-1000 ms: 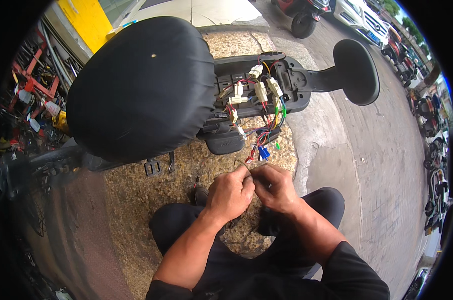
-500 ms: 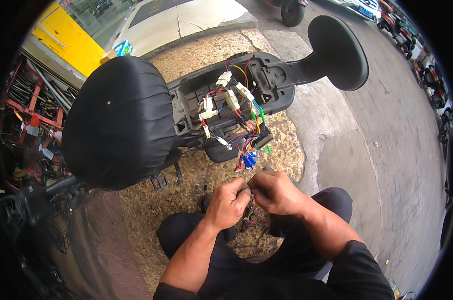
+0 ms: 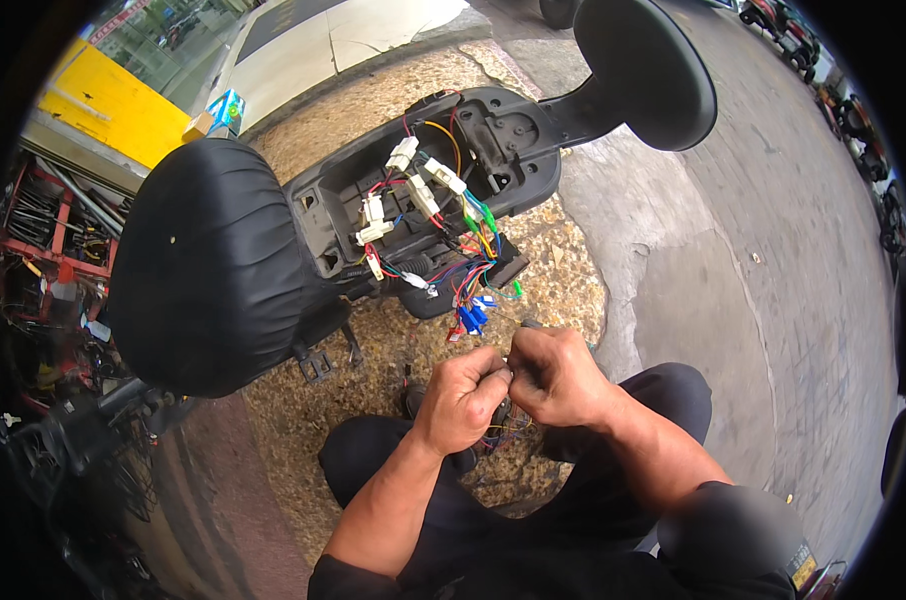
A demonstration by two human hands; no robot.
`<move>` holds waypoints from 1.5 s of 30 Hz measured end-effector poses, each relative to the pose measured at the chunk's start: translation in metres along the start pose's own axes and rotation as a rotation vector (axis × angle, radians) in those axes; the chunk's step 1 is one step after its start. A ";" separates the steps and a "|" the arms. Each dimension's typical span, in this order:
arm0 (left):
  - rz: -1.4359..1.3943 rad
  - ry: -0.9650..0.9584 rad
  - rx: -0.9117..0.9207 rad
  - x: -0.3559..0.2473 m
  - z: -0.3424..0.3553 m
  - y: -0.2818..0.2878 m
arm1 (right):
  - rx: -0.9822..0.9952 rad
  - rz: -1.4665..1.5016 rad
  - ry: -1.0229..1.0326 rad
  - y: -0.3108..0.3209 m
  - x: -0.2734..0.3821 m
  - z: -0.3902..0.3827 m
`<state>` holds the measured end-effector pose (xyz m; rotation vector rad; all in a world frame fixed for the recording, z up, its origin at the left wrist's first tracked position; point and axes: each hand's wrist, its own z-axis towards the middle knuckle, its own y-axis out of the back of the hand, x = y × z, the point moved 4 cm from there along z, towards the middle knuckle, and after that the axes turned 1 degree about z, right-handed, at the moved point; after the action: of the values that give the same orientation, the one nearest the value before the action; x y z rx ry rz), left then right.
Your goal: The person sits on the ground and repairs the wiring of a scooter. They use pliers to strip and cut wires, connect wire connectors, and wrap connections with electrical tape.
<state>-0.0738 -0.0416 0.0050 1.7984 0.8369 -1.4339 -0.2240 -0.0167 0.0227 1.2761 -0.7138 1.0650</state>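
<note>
"What did we find, left to right?"

"We noted a rounded seat [image 3: 208, 270], dull black, its cover gathered in folds; then a moulded black plastic tray [image 3: 316, 228] with boxy white connectors [image 3: 375, 209] across it. The wire bundle [image 3: 468, 283] spilled over the tray's near edge, just beyond the hands."

"The hands?"

"We saw the left hand [image 3: 463, 400] curled, closed to a pinch. Blue connectors [image 3: 474, 318] lay just beyond it, thin loose wires [image 3: 495, 438] below. The right hand [image 3: 558, 375] was likewise closed, meeting the left. We could not tell what either gripped."

"Farthest right?"

"We recorded a smooth, oval black pad [image 3: 653, 75] and cracked grey concrete [image 3: 693, 340]."
</note>
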 end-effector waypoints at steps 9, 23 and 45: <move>-0.173 0.135 0.082 -0.003 0.006 -0.008 | -0.038 -0.015 0.007 0.011 -0.003 -0.009; -0.072 0.196 0.060 0.002 0.013 -0.026 | -0.115 -0.066 -0.021 0.025 -0.017 -0.018; -0.314 0.197 0.058 0.004 0.006 -0.006 | 0.002 0.170 0.175 0.021 -0.020 -0.010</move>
<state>-0.0815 -0.0427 -0.0004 1.9393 1.2352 -1.5002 -0.2521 -0.0127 0.0113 1.1224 -0.6968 1.2988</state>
